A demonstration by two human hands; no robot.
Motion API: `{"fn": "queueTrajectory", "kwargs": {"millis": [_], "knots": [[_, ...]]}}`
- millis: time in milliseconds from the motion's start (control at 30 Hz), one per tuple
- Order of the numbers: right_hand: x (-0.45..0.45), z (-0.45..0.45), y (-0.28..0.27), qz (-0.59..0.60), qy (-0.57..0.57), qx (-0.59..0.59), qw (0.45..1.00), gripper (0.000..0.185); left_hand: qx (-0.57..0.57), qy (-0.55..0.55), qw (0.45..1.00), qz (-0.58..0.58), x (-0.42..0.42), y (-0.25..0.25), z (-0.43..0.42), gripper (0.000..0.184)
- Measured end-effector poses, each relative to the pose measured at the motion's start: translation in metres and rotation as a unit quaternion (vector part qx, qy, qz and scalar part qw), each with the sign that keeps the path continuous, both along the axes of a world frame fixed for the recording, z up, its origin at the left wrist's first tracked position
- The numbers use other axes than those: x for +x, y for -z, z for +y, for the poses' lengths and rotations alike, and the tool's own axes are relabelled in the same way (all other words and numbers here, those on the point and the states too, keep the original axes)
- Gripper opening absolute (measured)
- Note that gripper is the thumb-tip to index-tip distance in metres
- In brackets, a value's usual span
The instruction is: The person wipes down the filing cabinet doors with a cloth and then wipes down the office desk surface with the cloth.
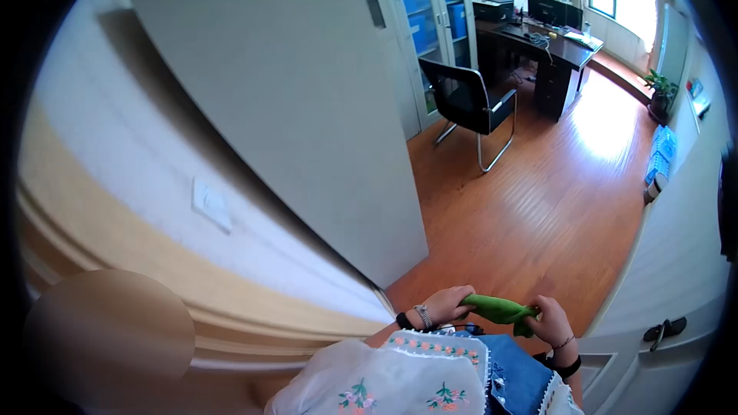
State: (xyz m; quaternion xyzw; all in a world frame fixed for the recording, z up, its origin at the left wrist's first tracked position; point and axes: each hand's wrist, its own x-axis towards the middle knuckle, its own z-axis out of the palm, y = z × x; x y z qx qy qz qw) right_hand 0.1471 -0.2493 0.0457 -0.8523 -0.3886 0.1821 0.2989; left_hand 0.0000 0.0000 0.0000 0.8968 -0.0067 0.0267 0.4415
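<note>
Two hands share one green cloth [498,308] on the feed I watch from afar: the left hand [446,306] clasps one end and the right hand [553,326] pinches near the other, probably because a grip at both ends lets such limp fabric span the gap, with a short tail drooping below the right fingers. I see both forearms reaching forward from the body, the right hand angled inward toward the left, and the cloth held in front of the body over the wooden floor [515,238].
</note>
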Motion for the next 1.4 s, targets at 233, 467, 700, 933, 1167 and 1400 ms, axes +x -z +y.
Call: {"fn": "queueTrajectory", "kwargs": {"millis": [233, 467, 700, 933, 1167, 1400], "knots": [[0.069, 0.082, 0.035, 0.042, -0.176, 0.074, 0.981, 0.017, 0.037, -0.120, 0.987, 0.096, 0.009, 0.006, 0.056, 0.029], [0.148, 0.171, 0.030, 0.010, -0.360, 0.074, 0.930, 0.017, 0.019, -0.297, 0.947, 0.121, 0.026, -0.006, 0.055, 0.030], [0.246, 0.213, 0.025, -0.003, -0.473, 0.095, 0.876, 0.021, 0.007, -0.311, 0.947, 0.081, 0.108, -0.002, 0.049, 0.034], [0.320, 0.214, 0.042, 0.057, -0.438, 0.043, 0.896, 0.023, 0.045, -0.312, 0.946, 0.080, 0.182, -0.018, 0.053, 0.029], [0.369, 0.229, 0.048, 0.067, -0.450, -0.003, 0.891, 0.030, 0.074, -0.369, 0.915, 0.144, 0.227, -0.019, 0.044, 0.025], [0.400, 0.264, 0.054, 0.078, -0.487, -0.083, 0.866, 0.035, -0.004, -0.407, 0.896, 0.180, 0.263, -0.011, 0.069, 0.029]]}}
